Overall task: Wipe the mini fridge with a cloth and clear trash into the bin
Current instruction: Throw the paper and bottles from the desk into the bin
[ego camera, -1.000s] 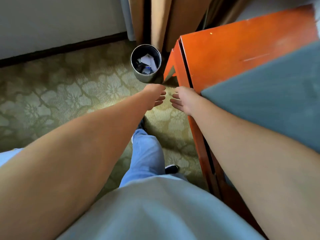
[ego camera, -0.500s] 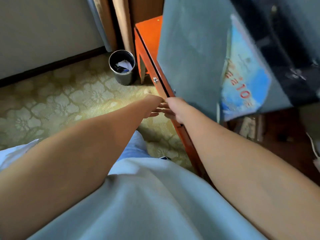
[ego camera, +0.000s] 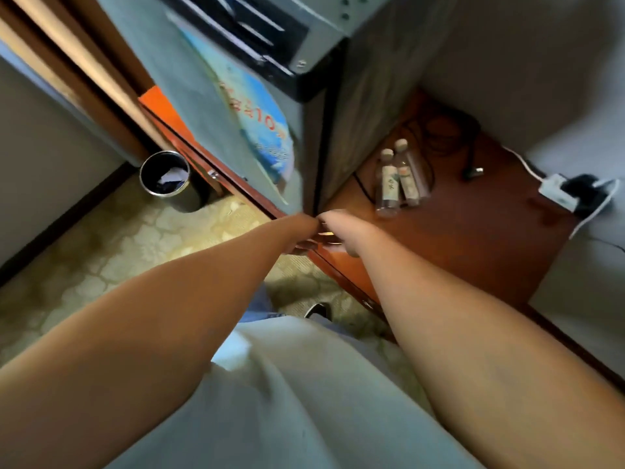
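- Grey-green metal mini fridge, standing on an orange-brown wooden cabinet; a blue poster with red lettering lies against its front.
- Left hand and right hand, close together at the cabinet's front edge, by the fridge's lower corner; fingers blurred, grip unclear.
- Round dark metal bin on patterned yellow-green carpet, holding white paper scraps.
- Two clear plastic bottles, side by side on the cabinet.
- White power strip with black plug, near the wall.
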